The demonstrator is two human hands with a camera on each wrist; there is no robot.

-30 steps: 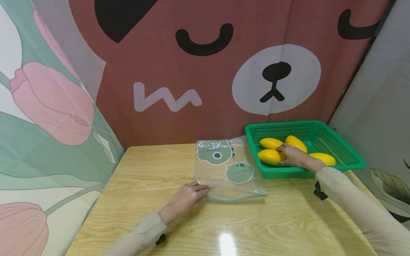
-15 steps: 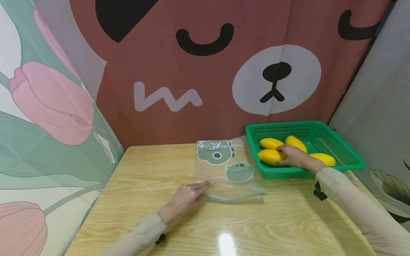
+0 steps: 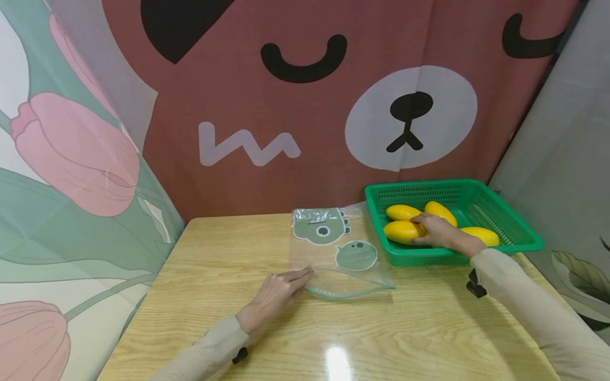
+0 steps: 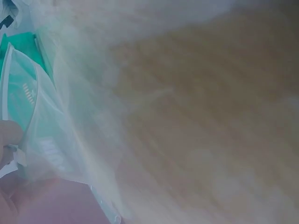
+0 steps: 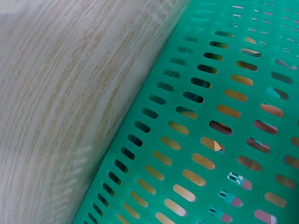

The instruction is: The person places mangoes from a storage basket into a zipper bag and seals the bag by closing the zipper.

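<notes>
A clear zip bag (image 3: 357,257) with green cartoon prints lies on the wooden table, its mouth towards me and slightly parted. At the mouth's left corner, my left hand (image 3: 276,296) pinches the bag's edge; its thumb is mostly hidden in the head view. The left wrist view has the bag's film (image 4: 51,126) close by, with part of a fingertip (image 4: 10,133) on it. My right hand (image 3: 439,233) reaches into the green basket (image 3: 517,227) and holds the front-left yellow mango (image 3: 400,233), fingers over its right end. The right wrist view hides the hand behind the basket's slotted wall (image 5: 187,140).
Other mangoes lie in the basket: one behind (image 3: 402,212), one at the back middle (image 3: 440,212) and one to the right (image 3: 483,236). The basket stands at the table's back right, against the bag's right side. A printed curtain (image 3: 305,106) hangs behind the table (image 3: 214,254).
My left fingers have straightened and shifted slightly up at the bag's corner, and the mouth's upper layer has risen, widening the gap. My right hand stays on the mango.
</notes>
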